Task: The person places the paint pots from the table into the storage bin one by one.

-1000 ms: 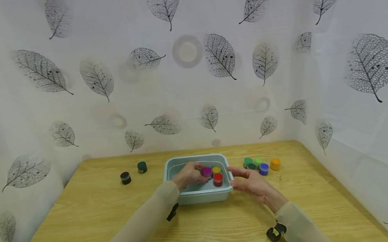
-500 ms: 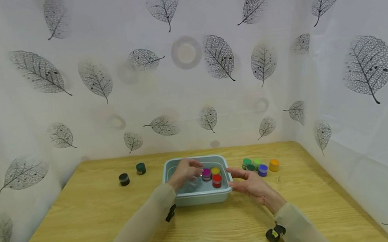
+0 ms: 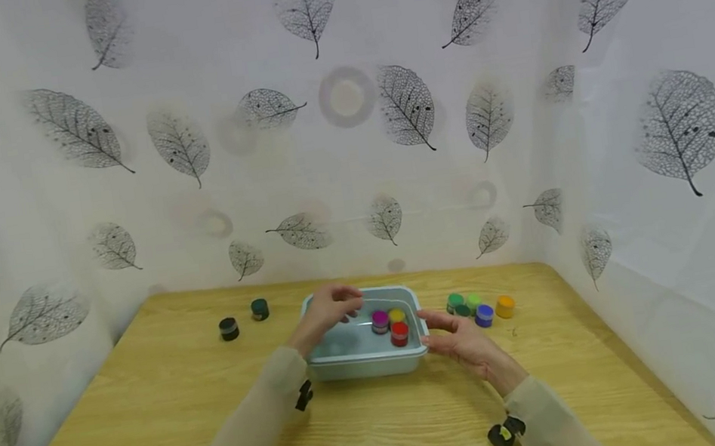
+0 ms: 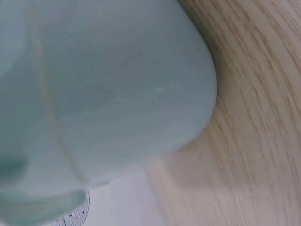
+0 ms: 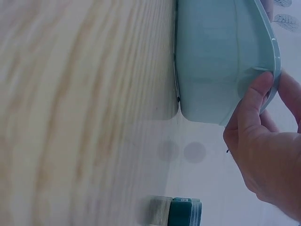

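Observation:
A pale blue-green plastic tub (image 3: 367,368) stands on the wooden table. Inside it, toward the right, sit a purple-lidded paint jar (image 3: 380,320), a yellow-lidded jar (image 3: 397,315) and a red-lidded jar (image 3: 400,334). My left hand (image 3: 328,308) hovers over the tub's left part with relaxed fingers, holding nothing. With thumb and fingers, my right hand (image 3: 462,343) pinches the tub's right rim, which the right wrist view shows closely at the thumb (image 5: 261,87). The left wrist view is filled mostly by the tub wall (image 4: 131,89); the left fingers are out of sight there.
Right of the tub are a blue jar (image 3: 484,315), an orange jar (image 3: 505,307) and several green ones (image 3: 455,302). A black jar (image 3: 229,329) and a dark green jar (image 3: 260,309) stand on the left. A leaf-patterned curtain (image 3: 350,171) borders the table.
My left hand has let go of the purple-lidded jar, leaving it in the tub beside the others, and has lifted up and to the left. My right hand stays on the rim.

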`<state>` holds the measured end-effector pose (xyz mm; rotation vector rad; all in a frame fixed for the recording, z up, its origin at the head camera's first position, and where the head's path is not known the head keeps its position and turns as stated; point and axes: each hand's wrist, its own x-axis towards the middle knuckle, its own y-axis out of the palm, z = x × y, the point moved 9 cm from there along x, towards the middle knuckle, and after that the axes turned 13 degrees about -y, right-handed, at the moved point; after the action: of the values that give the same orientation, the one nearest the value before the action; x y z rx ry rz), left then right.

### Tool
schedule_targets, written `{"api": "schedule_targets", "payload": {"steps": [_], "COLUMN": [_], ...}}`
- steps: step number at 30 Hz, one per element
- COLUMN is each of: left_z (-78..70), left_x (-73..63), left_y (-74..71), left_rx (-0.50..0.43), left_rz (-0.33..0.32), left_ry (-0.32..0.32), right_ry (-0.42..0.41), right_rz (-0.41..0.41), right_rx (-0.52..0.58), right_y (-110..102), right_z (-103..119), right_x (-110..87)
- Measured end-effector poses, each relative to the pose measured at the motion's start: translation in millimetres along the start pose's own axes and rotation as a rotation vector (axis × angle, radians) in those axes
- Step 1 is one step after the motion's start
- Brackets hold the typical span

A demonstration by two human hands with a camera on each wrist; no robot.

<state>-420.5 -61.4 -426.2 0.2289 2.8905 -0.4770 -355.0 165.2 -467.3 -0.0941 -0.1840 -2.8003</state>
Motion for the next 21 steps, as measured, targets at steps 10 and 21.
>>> {"api": "schedule_targets", "payload": {"steps": [10, 21], "left_z": [2.0, 12.3], "left_x": [-10.7, -19.1], "left_y": [-24.8, -54.5], "left_rx": [-0.006, -0.097], "left_rz": [-0.012, -0.068], "left_ry": [0.063, 0.106], "right_ry": [-0.004, -0.002], "right_rz": [0.005, 0.001], "right_rx": [-0.015, -0.040], "right_y": [-2.1, -1.8], "right_z": [-4.0, 1.2], "right_x": [-2.6, 0.4]}}
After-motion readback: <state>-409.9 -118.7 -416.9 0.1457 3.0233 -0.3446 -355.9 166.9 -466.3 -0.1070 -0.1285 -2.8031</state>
